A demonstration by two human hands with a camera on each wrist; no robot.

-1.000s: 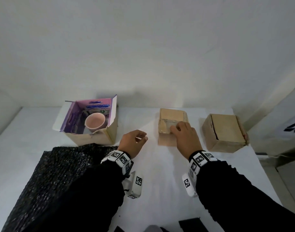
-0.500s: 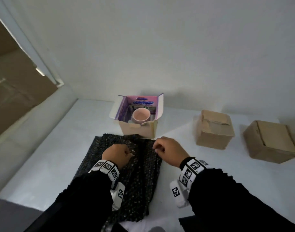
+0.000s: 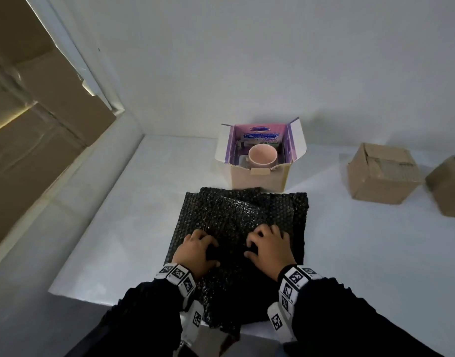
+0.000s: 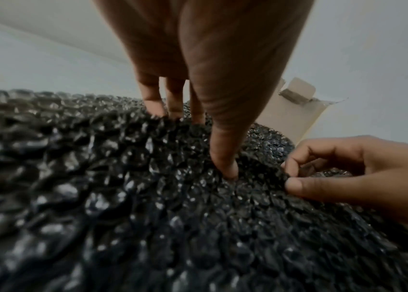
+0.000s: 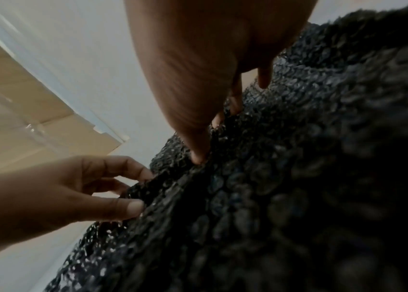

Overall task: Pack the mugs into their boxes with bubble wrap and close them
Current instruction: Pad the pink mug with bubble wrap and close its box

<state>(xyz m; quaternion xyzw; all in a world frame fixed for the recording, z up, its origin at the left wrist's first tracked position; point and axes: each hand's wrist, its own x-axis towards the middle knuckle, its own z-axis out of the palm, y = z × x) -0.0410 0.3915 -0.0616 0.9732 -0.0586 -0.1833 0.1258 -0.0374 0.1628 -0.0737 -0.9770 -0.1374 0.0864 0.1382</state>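
Looking down, both hands sit on the black bubble wrap (image 3: 243, 215); wrist views show the left hand (image 3: 197, 249) and right hand (image 3: 269, 247) pinching it.

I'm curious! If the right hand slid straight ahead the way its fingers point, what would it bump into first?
Probably the open box with the pink mug; before that, only black bubble wrap under the right hand. Depth is uncertain.

- The white table (image 3: 350, 253) carries everything.
- A black bubble wrap sheet (image 3: 247, 210) lies on it, its near end hanging over the table's front edge.
- An open box (image 3: 260, 176) stands just behind the wrap, touching its far edge.
- Two shut brown boxes stand right of the open box: the first box (image 3: 381, 173) well apart, the second box (image 3: 450, 186) just beyond it.
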